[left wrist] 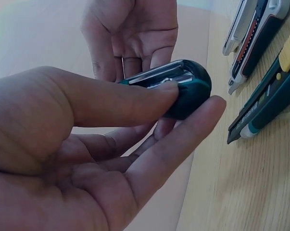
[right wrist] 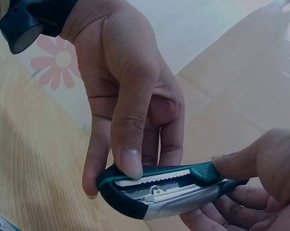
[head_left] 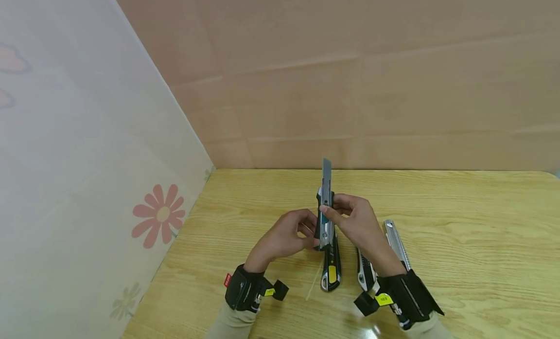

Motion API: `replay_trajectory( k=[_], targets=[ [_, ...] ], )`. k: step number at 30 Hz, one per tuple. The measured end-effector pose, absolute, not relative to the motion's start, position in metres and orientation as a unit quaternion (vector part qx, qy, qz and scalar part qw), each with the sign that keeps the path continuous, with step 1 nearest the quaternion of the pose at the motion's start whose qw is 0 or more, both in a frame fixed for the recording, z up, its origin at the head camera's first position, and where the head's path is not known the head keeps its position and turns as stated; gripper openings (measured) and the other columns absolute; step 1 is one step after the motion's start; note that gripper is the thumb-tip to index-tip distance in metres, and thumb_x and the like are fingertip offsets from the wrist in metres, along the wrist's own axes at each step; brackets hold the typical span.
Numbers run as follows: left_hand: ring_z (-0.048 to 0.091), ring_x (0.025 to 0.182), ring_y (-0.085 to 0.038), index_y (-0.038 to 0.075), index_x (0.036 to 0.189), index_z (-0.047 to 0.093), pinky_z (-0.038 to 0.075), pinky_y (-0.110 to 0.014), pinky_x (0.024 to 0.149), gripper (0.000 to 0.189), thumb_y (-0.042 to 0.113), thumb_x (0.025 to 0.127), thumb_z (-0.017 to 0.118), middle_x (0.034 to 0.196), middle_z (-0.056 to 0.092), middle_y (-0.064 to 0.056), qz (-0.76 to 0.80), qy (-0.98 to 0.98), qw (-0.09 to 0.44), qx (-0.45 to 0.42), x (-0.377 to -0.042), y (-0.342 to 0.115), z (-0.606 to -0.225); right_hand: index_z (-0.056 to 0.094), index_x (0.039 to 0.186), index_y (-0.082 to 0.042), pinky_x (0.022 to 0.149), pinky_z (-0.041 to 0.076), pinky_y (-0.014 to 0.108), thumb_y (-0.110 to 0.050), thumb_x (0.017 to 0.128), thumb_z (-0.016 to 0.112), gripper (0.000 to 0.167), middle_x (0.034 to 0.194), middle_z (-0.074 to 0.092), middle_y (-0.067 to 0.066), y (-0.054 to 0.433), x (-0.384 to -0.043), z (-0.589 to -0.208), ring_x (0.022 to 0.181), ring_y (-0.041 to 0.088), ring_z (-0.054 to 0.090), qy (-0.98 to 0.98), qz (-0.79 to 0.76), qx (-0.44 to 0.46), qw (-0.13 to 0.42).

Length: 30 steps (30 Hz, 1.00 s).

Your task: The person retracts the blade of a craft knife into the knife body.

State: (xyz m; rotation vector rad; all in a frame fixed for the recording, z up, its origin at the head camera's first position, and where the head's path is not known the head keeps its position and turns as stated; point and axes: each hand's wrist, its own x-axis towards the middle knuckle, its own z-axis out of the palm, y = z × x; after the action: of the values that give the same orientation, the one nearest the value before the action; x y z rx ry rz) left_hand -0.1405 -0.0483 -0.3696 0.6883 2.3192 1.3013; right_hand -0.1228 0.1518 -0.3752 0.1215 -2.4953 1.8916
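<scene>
A green, black and silver utility knife (head_left: 325, 232) is held upright over the table between both hands, its blade (head_left: 326, 169) pointing away. My left hand (head_left: 283, 236) pinches the knife's near end between thumb and a finger, with the thumb (left wrist: 135, 96) lying along the housing. Around the upper body, my right hand (head_left: 362, 223) grips the knife; its thumb (right wrist: 238, 163) presses at the ribbed green slider (right wrist: 206, 174). On the table just below lies a black cutter with a yellow patch (head_left: 332, 270).
Beside the right wrist lie a black-and-grey cutter (head_left: 365, 272) and a silver cutter (head_left: 395, 241), partly hidden by the forearm. A thin pale strip (head_left: 313, 282) is near the yellow-patched cutter. Walls border the wooden table (head_left: 481, 232) at the back and left.
</scene>
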Motion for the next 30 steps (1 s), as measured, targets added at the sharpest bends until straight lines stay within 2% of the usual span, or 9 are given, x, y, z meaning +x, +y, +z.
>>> replay_trajectory(
  k=[6, 9, 13, 20, 27, 30],
  targets=[
    [0.067, 0.089, -0.014, 0.003, 0.115, 0.066, 0.057, -0.027, 0.079, 0.027, 0.000, 0.090, 0.076, 0.105, 0.067, -0.004, 0.461, 0.832, 0.189, 0.246, -0.1411, -0.0501, -0.3682, 0.072, 0.122, -0.004, 0.101, 0.049, 0.055, -0.026, 0.101, 0.069, 0.031, 0.108, 0.073, 0.011, 0.1515, -0.1223, -0.3749, 0.113, 0.032, 0.068, -0.789, 0.613, 0.044, 0.013],
    [0.068, 0.088, -0.013, 0.004, 0.115, 0.066, 0.057, -0.027, 0.078, 0.027, 0.001, 0.091, 0.076, 0.105, 0.067, -0.004, 0.465, 0.828, 0.190, 0.249, -0.1411, -0.0506, -0.3675, 0.069, 0.127, -0.003, 0.097, 0.054, 0.051, -0.029, 0.102, 0.067, 0.037, 0.113, 0.072, 0.014, 0.1519, -0.1212, -0.3733, 0.111, 0.031, 0.070, -0.783, 0.621, 0.039, 0.005],
    [0.068, 0.088, -0.014, 0.001, 0.115, 0.066, 0.057, -0.026, 0.078, 0.026, 0.000, 0.091, 0.075, 0.105, 0.067, -0.006, 0.470, 0.823, 0.194, 0.253, -0.1410, -0.0503, -0.3674, 0.070, 0.127, -0.002, 0.090, 0.058, 0.044, -0.034, 0.102, 0.066, 0.041, 0.115, 0.073, 0.014, 0.1522, -0.1204, -0.3732, 0.109, 0.029, 0.071, -0.788, 0.615, 0.032, -0.007],
    [0.068, 0.091, -0.018, -0.001, 0.115, 0.065, 0.057, -0.026, 0.079, 0.026, -0.001, 0.090, 0.075, 0.106, 0.067, -0.009, 0.470, 0.822, 0.197, 0.255, -0.1422, -0.0497, -0.3680, 0.074, 0.118, -0.004, 0.099, 0.052, 0.055, -0.029, 0.102, 0.067, 0.030, 0.111, 0.075, 0.011, 0.1527, -0.1229, -0.3763, 0.114, 0.032, 0.069, -0.803, 0.594, 0.041, 0.008],
    [0.068, 0.090, -0.016, 0.000, 0.114, 0.065, 0.057, -0.026, 0.079, 0.026, -0.001, 0.091, 0.075, 0.105, 0.066, -0.007, 0.467, 0.825, 0.196, 0.250, -0.1428, -0.0494, -0.3682, 0.075, 0.116, -0.006, 0.093, 0.053, 0.049, -0.023, 0.101, 0.069, 0.023, 0.104, 0.075, 0.008, 0.1521, -0.1247, -0.3765, 0.106, 0.028, 0.070, -0.810, 0.584, 0.050, 0.008],
    [0.068, 0.088, -0.015, 0.001, 0.115, 0.065, 0.057, -0.027, 0.079, 0.026, 0.000, 0.091, 0.075, 0.105, 0.067, -0.006, 0.470, 0.824, 0.196, 0.250, -0.1433, -0.0488, -0.3679, 0.074, 0.118, -0.005, 0.095, 0.052, 0.050, -0.023, 0.102, 0.068, 0.025, 0.106, 0.074, 0.009, 0.1523, -0.1243, -0.3749, 0.109, 0.029, 0.068, -0.809, 0.587, 0.044, 0.005]
  ],
)
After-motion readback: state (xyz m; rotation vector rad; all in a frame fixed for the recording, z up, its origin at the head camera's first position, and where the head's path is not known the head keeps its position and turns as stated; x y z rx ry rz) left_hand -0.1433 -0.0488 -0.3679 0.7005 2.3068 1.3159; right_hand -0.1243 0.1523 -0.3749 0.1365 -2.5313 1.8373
